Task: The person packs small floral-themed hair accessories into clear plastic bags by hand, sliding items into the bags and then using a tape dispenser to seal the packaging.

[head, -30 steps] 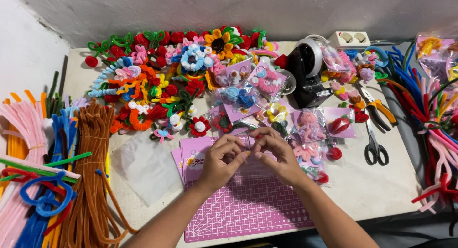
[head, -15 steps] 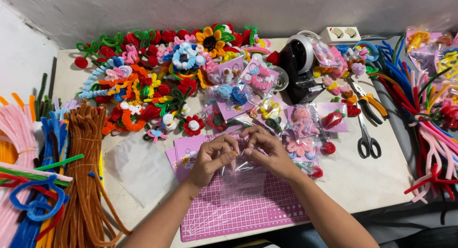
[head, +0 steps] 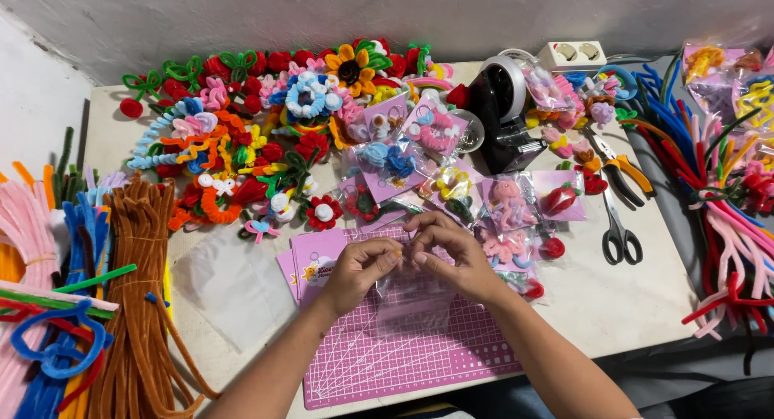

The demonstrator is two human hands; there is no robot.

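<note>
Clear plastic, a small bag (head: pixel 415 294), is held at its upper edge over the pink cutting mat (head: pixel 387 362), near the middle of the table's front. The bag's top is pinched by the left hand (head: pixel 360 270) and the right hand (head: pixel 451 258), whose fingertips are pressed together at its mouth; both are closed on the bag, and what is inside cannot be made out. Compared with a second ago, the hands have been brought closer together and the thumbs and forefingers tightened at the opening, so the bag's mouth appears to be worked rather than merely held. Across the earlier pictures the view has also been shifted slightly, while the table's contents are seen in the same places.

Just left of the hands, pink printed cards (head: pixel 316 258) are laid on the mat's corner, and a loose sheet of clear film (head: pixel 234 286) lies beside them. Behind the hands, bagged pipe-cleaner figures (head: pixel 508 201) are spread out, with a large heap of pipe-cleaner flowers (head: pixel 274 137) further back. A black tape dispenser (head: pixel 504 113) stands to the right, with scissors (head: pixel 619 234) and orange-handled pliers (head: pixel 621 169) near it. Brown pipe cleaners (head: pixel 141 290) are bundled at the left edge, more coloured ones (head: pixel 726 217) at the right.
</note>
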